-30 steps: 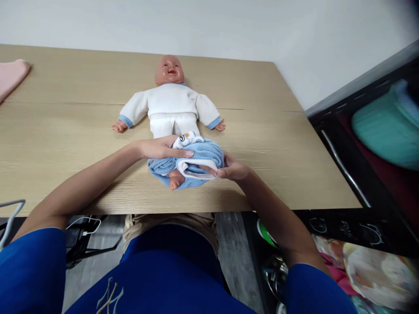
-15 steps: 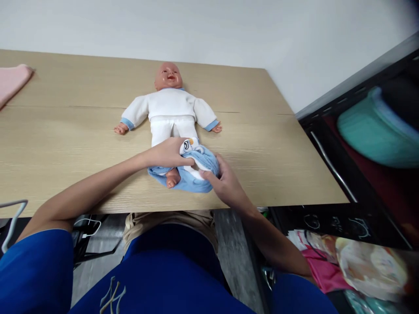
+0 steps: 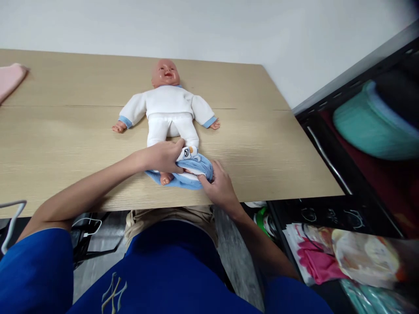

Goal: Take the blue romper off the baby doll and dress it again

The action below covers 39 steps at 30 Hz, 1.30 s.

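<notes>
A baby doll (image 3: 168, 104) in white clothes with blue cuffs lies on its back on the wooden table (image 3: 65, 144), head away from me. A bunched light blue garment (image 3: 193, 174) sits around its lower legs, one bare foot poking out. My left hand (image 3: 165, 155) is closed on the top edge of the blue garment by a small white patch with a printed face. My right hand (image 3: 218, 185) grips the garment's right side, fingers curled into the fabric.
A pink cloth (image 3: 9, 78) lies at the table's far left edge. To the right stands a dark shelf (image 3: 327, 148) with a teal item (image 3: 373, 126) and colourful packages (image 3: 343, 257) below. A white cable (image 3: 13, 218) hangs at the lower left.
Both hands have pulled the blue garment toward me down the doll's legs, which now show more white. My right hand has shifted inward onto the fabric.
</notes>
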Tool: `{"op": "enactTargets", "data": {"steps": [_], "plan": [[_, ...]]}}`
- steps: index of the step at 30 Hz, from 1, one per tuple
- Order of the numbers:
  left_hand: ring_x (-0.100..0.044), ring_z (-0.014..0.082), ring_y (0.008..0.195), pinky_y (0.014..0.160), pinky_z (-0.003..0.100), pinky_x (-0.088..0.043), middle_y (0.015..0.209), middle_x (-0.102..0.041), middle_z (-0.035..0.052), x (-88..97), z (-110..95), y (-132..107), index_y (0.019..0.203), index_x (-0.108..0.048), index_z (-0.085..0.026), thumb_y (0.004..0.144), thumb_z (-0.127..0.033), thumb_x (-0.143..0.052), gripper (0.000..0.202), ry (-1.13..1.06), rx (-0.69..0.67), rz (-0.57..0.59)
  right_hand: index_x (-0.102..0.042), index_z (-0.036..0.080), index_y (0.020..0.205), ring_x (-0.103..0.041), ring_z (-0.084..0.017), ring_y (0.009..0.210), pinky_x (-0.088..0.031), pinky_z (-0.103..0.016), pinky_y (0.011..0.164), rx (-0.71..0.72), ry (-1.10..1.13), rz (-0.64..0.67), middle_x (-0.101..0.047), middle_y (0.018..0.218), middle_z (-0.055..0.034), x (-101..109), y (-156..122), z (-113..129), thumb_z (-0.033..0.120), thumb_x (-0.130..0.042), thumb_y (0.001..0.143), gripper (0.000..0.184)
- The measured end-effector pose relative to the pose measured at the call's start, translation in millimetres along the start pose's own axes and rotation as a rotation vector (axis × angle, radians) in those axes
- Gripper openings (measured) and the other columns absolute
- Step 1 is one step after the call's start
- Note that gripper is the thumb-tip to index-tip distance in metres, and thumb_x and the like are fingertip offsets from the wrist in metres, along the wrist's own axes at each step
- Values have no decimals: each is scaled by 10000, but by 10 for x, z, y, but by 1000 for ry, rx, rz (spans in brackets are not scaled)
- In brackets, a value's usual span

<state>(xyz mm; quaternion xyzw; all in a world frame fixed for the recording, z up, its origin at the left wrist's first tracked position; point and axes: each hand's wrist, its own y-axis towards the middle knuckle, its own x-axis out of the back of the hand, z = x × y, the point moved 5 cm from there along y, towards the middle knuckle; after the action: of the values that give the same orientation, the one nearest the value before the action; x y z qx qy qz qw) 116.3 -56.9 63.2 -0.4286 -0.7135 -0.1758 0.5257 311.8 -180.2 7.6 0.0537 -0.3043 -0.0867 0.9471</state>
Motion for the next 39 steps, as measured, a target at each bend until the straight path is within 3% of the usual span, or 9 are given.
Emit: {"op": "enactTargets", "data": {"steps": [9, 15, 20, 23, 26, 30, 34, 36, 39], "plan": [[-755, 310, 986, 830, 383, -541, 1151, -786, 128, -51, 85, 63, 1394, -563, -153, 785, -450, -827, 726, -295, -15, -49, -619, 272, 1340, -746, -295, 1189, -618, -498, 1153, -183, 382, 79, -775, 1271, -88, -259, 30, -197, 373, -695, 962, 398], [-726, 274, 988, 843, 364, -530, 1133, -761, 84, 51, 165, 89, 1330, -640, -161, 802, -457, -822, 633, -419, -88, -127, -488, 297, 1534, -690, -257, 1418, -576, -425, 1239, -56, 476, -43, -683, 1535, -129, -267, 141, -138, 363, -674, 998, 571], [-638, 207, 868, 815, 334, -490, 953, -710, 26, 155, 148, 79, 1061, -695, -187, 905, -452, -798, 325, -527, -212, -121, -664, 268, 1380, -729, -296, 1257, -606, -486, 1176, -17, 415, -19, -774, 1305, -103, -121, 244, -143, 437, -692, 1051, 371], [-620, 214, 884, 838, 340, -487, 912, -671, 31, 224, 155, 74, 908, -678, -201, 908, -512, -849, 355, -489, -244, -163, -766, 265, 1216, -714, -321, 1255, -588, -514, 1185, 67, 305, -27, -776, 1255, -101, 37, 376, -116, 420, -735, 1021, 252], [-624, 222, 927, 867, 342, -494, 949, -682, 36, 264, 177, 68, 949, -687, -194, 926, -551, -867, 401, -500, -256, -175, -823, 264, 1154, -714, -321, 1319, -546, -496, 1234, 150, 312, 87, -787, 1323, -95, 121, 585, -78, 392, -778, 974, 225], [-629, 209, 904, 826, 332, -478, 969, -696, 22, 251, 221, 85, 1065, -694, -183, 984, -608, -814, 449, -589, -217, -154, -834, 243, 1096, -762, -300, 1145, -602, -455, 1102, 79, 417, 359, -836, 1125, -51, 99, 861, -110, 497, -840, 952, 292], [-616, 210, 858, 784, 330, -462, 935, -685, 19, 247, 199, 98, 1063, -674, -196, 963, -695, -828, 532, -543, -194, -199, -807, 246, 1272, -751, -318, 1204, -610, -456, 1098, 70, 449, 593, -835, 1249, -66, 98, 972, -85, 626, -910, 919, 529], [-610, 213, 835, 777, 336, -458, 930, -690, 30, 273, 181, 60, 1095, -674, -201, 999, -712, -781, 531, -453, -163, -258, -789, 268, 1305, -731, -316, 1209, -596, -460, 1119, 122, 419, 600, -812, 1278, -61, 161, 1003, -42, 669, -893, 938, 553], [-650, 249, 905, 826, 361, -478, 1027, -738, 85, 359, 195, -91, 1154, -680, -204, 1028, -702, -750, 519, -274, -95, -376, -795, 271, 1152, -689, -286, 1081, -579, -436, 1066, 228, 314, 508, -766, 1126, -46, 278, 1082, 42, 709, -835, 995, 467]]}}
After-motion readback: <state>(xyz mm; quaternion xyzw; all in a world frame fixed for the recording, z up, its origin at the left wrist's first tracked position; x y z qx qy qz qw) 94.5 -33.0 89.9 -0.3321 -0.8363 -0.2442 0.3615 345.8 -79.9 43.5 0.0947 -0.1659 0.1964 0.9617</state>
